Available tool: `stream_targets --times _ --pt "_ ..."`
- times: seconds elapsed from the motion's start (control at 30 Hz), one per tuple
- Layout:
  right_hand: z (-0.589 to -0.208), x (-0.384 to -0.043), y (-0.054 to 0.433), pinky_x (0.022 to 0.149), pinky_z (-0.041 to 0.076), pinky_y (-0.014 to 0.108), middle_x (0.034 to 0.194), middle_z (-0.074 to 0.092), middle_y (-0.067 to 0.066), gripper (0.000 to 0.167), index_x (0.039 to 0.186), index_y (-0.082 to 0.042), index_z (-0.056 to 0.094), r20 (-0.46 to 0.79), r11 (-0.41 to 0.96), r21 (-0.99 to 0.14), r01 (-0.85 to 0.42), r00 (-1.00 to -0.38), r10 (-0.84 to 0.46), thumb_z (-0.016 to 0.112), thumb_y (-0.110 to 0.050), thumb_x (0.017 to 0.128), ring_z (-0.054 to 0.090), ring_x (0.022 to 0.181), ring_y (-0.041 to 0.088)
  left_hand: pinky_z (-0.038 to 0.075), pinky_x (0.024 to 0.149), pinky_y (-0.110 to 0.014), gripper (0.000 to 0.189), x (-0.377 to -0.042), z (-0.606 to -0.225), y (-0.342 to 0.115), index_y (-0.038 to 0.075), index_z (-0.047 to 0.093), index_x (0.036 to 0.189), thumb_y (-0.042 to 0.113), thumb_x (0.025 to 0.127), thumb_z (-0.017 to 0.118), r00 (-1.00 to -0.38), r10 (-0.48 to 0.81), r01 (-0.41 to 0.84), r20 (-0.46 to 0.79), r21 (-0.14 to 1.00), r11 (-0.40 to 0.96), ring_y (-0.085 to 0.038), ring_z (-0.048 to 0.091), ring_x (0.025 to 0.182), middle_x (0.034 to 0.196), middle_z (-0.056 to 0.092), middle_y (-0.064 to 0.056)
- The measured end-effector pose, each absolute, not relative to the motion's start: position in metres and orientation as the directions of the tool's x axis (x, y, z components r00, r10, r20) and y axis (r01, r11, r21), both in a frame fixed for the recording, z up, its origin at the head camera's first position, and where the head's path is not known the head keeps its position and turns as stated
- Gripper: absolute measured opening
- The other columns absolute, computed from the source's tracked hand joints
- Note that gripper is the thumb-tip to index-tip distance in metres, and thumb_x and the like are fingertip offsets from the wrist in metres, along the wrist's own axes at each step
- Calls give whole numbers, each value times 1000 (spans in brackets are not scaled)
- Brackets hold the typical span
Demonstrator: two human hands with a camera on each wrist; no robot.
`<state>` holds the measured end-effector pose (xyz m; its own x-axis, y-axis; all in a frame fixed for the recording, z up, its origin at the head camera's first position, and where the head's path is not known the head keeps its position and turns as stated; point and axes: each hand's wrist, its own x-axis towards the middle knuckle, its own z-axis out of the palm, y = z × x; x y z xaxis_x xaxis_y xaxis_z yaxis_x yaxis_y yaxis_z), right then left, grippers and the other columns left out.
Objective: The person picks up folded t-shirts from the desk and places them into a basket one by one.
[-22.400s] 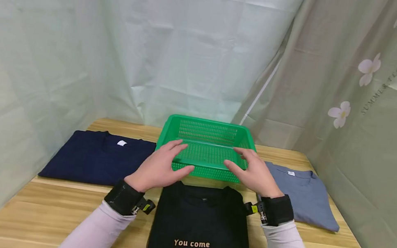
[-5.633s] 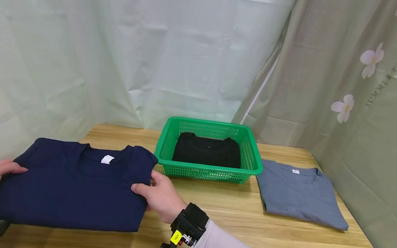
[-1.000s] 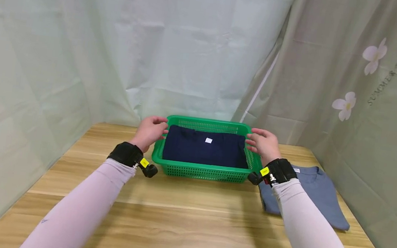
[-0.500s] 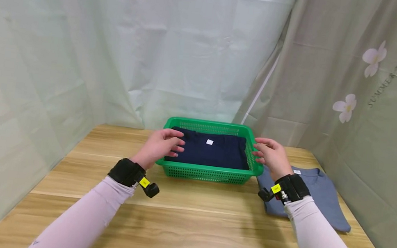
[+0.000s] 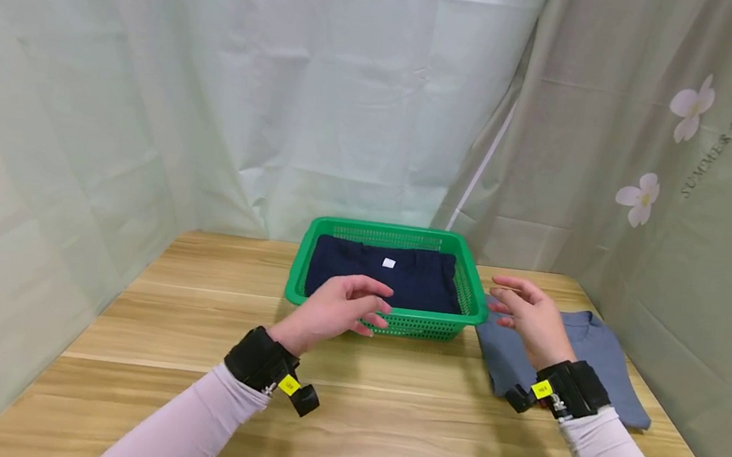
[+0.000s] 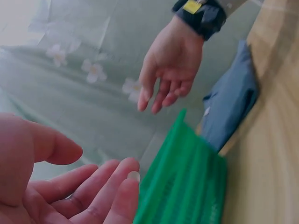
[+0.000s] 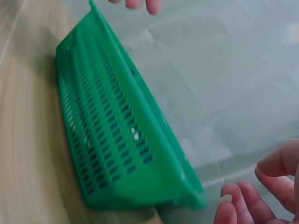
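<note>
A folded navy T-shirt (image 5: 394,281) with a white neck label lies flat inside the green plastic basket (image 5: 475,310). In front of the basket's near rim, my left hand (image 5: 335,309) hovers with relaxed fingers and holds nothing. My right hand (image 5: 533,321) is in the air by the basket's right corner, over the left part of a folded grey-blue T-shirt (image 5: 603,364); it too holds nothing. Loosely bent fingers show in the left wrist view on my left hand (image 6: 70,186) and in the right wrist view on my right hand (image 7: 266,191). No black shirt is visible.
The wooden table (image 5: 342,424) carries the basket at its back middle and the grey-blue shirt at its right side. Pale curtains (image 5: 354,105) hang behind and on both sides, close to the table's edges.
The black shirt, then the navy one, went into the basket over the earlier frames. In the last second both hands left the basket's sides, moving right and nearer to me.
</note>
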<state>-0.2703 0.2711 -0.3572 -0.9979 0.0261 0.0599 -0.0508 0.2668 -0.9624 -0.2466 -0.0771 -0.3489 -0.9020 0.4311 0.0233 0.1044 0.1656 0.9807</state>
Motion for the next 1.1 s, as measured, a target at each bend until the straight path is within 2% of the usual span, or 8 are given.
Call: stream_targets --times 0.23,0.33,0.47,0.67,0.77,0.97,1.0,1.1 --pt "-374 -257 304 86 62 24 120 68 -22 44 150 -13 62 58 303 -952 -36 -996 66 63 -35 112 72 102 -1 67 91 -36 36 -232 -368 -48 1 67 141 19 110 63 -833 553 103 -1 982 157 -25 81 106 122 80 -14" --pt "-383 -253 320 86 62 22 119 66 -26 44 151 -13 61 56 335 -942 -25 -995 81 60 -37 114 71 102 -2 67 89 -36 33 -228 -375 -35 2 70 138 20 110 65 -816 578 89 -14 985 149 -24 81 104 122 80 -14" --pt "-396 -253 340 83 62 21 110 65 -32 48 152 -9 60 48 354 -935 2 -990 133 61 -37 113 71 97 -6 68 87 -37 31 -223 -383 -16 2 71 134 20 109 67 -801 597 65 -41 986 155 -26 82 102 119 80 -16" --pt "-413 -256 368 76 63 22 100 63 -32 49 151 -2 59 32 353 -934 57 -970 240 61 -32 113 71 90 -6 68 80 -37 29 -220 -402 16 1 73 130 15 105 70 -783 612 -12 -112 986 165 -26 82 95 116 79 -18" --pt "-418 -257 382 73 63 23 98 61 -32 49 151 2 58 31 360 -930 79 -957 289 61 -28 112 71 85 -7 68 77 -37 32 -221 -414 32 -2 72 130 12 102 71 -789 599 -48 -135 986 159 -28 82 93 110 77 -14" --pt "-419 -252 409 66 61 21 99 64 -20 52 152 7 56 78 484 -867 120 -926 370 57 -25 111 65 76 -9 69 76 -39 31 -224 -431 60 -7 68 129 7 101 69 -815 559 -99 -153 987 126 -31 80 87 109 75 -16" --pt "-419 -251 413 65 59 21 100 69 -10 52 151 7 57 96 527 -839 131 -919 381 56 -25 111 63 74 -8 69 76 -38 29 -224 -432 65 -6 68 127 7 101 69 -823 545 -110 -161 986 124 -30 80 85 108 75 -17" --pt "-419 -248 425 71 52 26 110 77 22 51 149 7 59 139 644 -745 171 -905 401 56 -25 109 72 91 17 70 77 -38 23 -224 -433 80 -2 66 122 8 101 69 -844 503 -142 -185 982 124 -30 80 84 106 75 -18"
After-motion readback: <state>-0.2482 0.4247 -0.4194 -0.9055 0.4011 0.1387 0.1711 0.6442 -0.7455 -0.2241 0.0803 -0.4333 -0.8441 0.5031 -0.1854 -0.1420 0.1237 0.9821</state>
